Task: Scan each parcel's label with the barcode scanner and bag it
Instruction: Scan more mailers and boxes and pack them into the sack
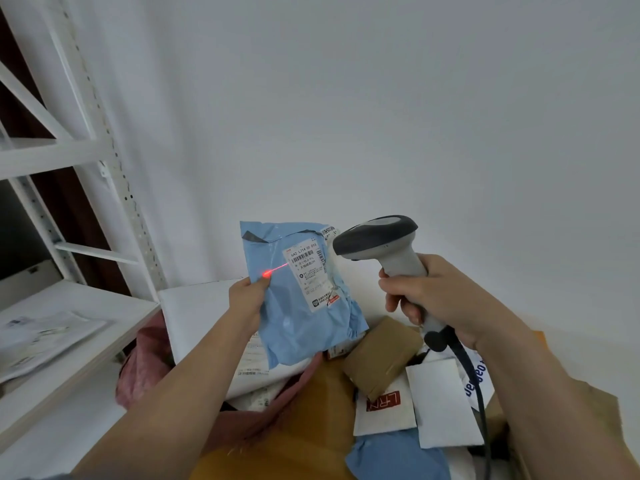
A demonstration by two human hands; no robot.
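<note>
Both bare forearms reach forward; the left hand [247, 296] pinches with thumb on top (fingers behind), the right hand [420, 292] curls in a fist-like grip.

parcel [304, 299] in my left hand [247, 297] at ten o'clock of scanner [384, 244] in my right hand [426, 299], shelf [69, 327] at nine o'clock, parcels [381, 355] heaped below at six

White metal shelving [79, 147] at left against a white wall [381, 98], papers [45, 336] on its lower shelf

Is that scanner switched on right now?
On. A red beam runs across the blue parcel toward its label, while the right hand grips the scanner.
</note>
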